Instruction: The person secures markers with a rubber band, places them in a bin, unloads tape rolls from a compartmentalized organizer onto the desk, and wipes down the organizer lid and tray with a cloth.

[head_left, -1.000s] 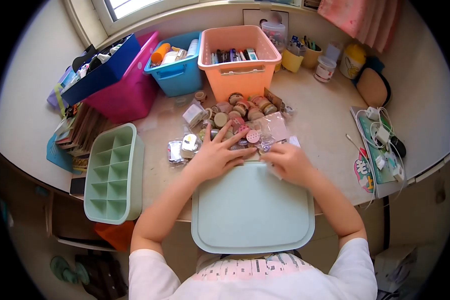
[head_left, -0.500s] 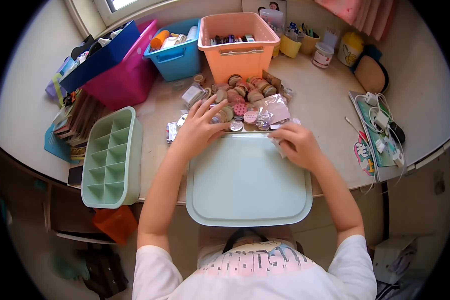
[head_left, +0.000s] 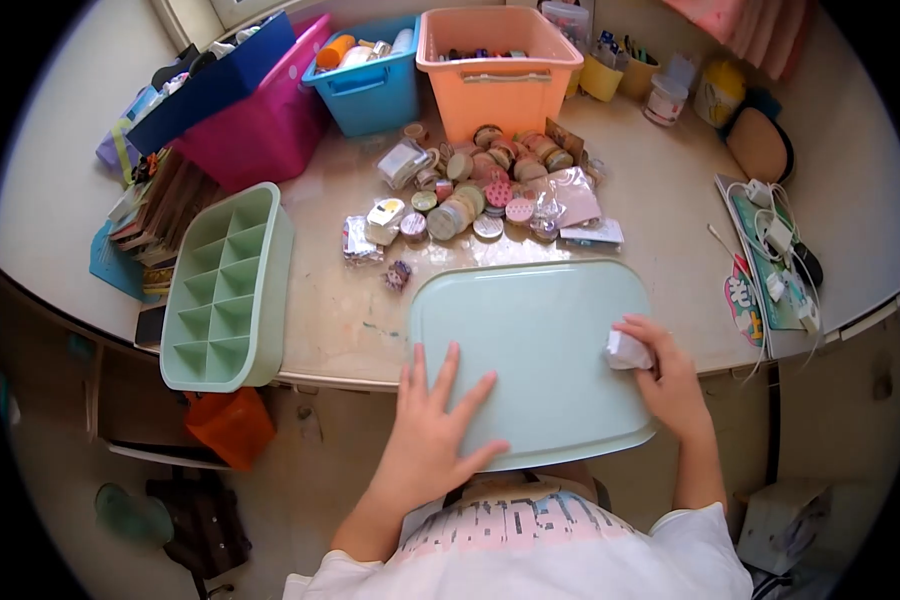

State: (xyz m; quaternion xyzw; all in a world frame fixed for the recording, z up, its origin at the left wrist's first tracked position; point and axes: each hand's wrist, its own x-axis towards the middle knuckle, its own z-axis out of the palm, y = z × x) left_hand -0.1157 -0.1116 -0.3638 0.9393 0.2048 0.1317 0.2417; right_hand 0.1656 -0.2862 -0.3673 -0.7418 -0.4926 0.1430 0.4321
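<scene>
A pale green plastic lid [head_left: 530, 330] lies flat at the front of the table, its near edge reaching over the table's edge. My left hand [head_left: 432, 425] rests on the lid's lower left part with fingers spread. At the lid's right side, my right hand [head_left: 672, 385] grips a crumpled white tissue [head_left: 628, 350] against the surface. Behind the lid is a pile of small round tins and tape rolls [head_left: 455, 212], with packets among them. A small purplish piece [head_left: 398, 275] sits apart, just left of the lid's far corner.
A green divided box [head_left: 274, 300] stands at the left. Pink [head_left: 255, 135], blue [head_left: 370, 100] and orange [head_left: 495, 95] bins line the back. Pen cups and a jar [head_left: 665, 100] are at the back right. White cables [head_left: 773, 235] lie over a board at the right.
My left hand has come from the lid's far left corner to its near left part. My right hand, with the tissue, has moved from the far edge to the right side. The lid has turned slightly.
</scene>
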